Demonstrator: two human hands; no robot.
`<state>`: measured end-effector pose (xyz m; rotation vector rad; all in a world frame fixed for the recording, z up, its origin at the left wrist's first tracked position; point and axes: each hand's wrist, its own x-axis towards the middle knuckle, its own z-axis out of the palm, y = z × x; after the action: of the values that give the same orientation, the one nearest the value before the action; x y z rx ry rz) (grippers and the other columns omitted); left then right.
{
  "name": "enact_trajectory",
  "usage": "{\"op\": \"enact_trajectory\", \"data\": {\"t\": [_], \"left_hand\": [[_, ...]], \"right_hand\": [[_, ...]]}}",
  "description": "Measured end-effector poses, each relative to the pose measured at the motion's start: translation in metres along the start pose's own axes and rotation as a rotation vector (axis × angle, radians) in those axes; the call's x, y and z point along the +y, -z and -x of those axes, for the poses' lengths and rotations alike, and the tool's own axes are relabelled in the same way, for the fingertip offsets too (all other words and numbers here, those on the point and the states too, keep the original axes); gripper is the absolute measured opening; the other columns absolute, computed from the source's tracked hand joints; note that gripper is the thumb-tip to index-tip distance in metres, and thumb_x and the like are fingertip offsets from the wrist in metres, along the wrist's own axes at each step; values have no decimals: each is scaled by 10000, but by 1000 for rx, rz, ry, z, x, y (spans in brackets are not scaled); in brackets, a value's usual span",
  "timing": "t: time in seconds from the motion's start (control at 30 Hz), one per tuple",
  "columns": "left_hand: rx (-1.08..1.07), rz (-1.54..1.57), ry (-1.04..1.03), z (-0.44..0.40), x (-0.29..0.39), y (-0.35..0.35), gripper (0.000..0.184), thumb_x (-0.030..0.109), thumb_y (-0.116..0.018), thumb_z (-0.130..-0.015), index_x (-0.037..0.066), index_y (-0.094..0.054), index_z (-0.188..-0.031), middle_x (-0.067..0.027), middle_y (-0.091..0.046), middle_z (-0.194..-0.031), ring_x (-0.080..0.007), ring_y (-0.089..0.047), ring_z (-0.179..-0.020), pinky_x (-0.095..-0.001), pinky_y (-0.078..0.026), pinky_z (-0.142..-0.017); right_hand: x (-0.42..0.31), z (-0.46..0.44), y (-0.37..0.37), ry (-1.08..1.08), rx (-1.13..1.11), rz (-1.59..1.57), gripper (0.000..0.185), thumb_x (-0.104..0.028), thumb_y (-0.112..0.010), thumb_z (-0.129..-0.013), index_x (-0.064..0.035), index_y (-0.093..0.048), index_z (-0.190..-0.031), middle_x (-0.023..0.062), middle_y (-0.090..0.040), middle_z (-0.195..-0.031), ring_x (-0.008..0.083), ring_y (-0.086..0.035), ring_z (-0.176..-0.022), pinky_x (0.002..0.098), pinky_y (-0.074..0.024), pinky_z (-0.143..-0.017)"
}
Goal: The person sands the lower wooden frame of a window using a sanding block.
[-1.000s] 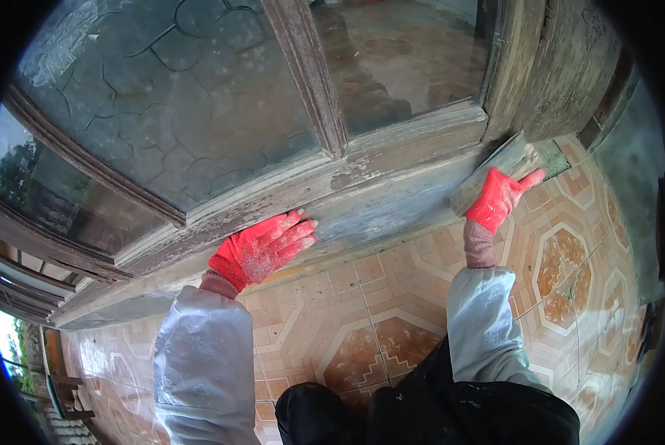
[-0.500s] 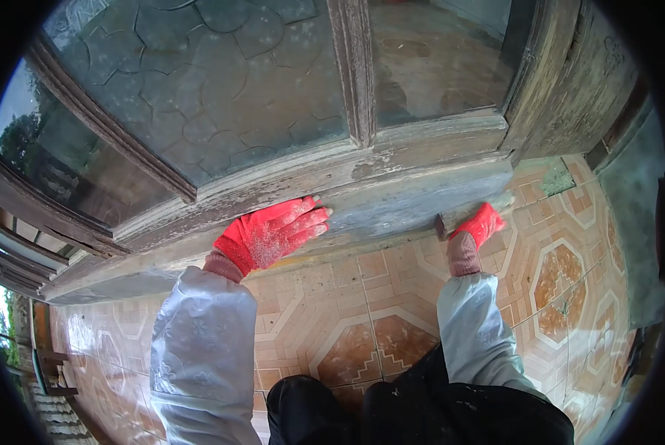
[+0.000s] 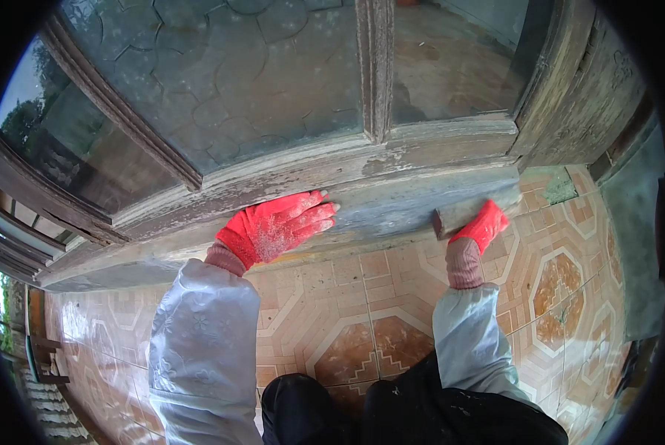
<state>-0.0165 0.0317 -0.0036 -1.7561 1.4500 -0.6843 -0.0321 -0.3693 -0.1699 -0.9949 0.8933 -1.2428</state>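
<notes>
My left hand [image 3: 277, 226], in a dusty red-coated glove, lies flat with fingers stretched along the grey ledge [image 3: 384, 204] below the wooden door frame. It holds nothing. My right hand [image 3: 484, 227], in a matching glove, is closed around a dusty rectangular block [image 3: 458, 215] with a brownish end face. The block rests against the ledge near its right end, and my hand hides part of it. Its exact kind cannot be made out. Above the ledge, the lower rail [image 3: 451, 142] of the weathered frame shows worn, flaking paint.
Glass panes [image 3: 273, 81] stand above the rail, divided by a wooden upright [image 3: 375, 70]. Patterned tiles [image 3: 332, 297] cover the floor, with a broken patch [image 3: 560, 185] at the right. A grey wall [image 3: 644, 230] borders the right side. My knees [image 3: 299, 408] are at the bottom.
The view has shifted slightly. My right hand has turned a little at the wrist, still gripping the block at the ledge. My left hand stays flat in the same spot.
</notes>
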Motion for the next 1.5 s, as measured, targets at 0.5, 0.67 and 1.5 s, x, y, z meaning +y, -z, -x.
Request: {"op": "enact_trajectory", "data": {"t": [0.5, 0.67, 1.5], "left_hand": [[37, 122, 47, 0, 5, -3, 529, 271, -502, -915, 188, -399, -1427, 1, -329, -1527, -205, -353, -1371, -349, -306, -1151], [3, -15, -21, 0, -1, 0, 540, 274, -491, -920, 187, -383, -1441, 2, -318, -1533, -204, -349, -1374, -353, -299, -1154], [21, 130, 29, 1, 2, 0, 548, 260, -535, -900, 167, -417, -1427, -14, -379, -1502, -224, -372, -1369, -365, -312, -1147]], "right_hand": [[-50, 61, -11, 271, -101, 20, 629, -156, -648, -833, -102, -337, -1377, 85, -542, -1111, 229, -557, -946, 391, -489, -822], [15, 44, -4, 207, -64, 21, 645, -187, -663, -818, -92, -344, -1370, 109, -528, -1186, 254, -550, -1000, 411, -483, -844], [-58, 64, -16, 305, -61, 54, 778, -156, -681, -797, -91, -281, -1461, 132, -505, -1179, 249, -527, -1014, 406, -443, -872]]}}
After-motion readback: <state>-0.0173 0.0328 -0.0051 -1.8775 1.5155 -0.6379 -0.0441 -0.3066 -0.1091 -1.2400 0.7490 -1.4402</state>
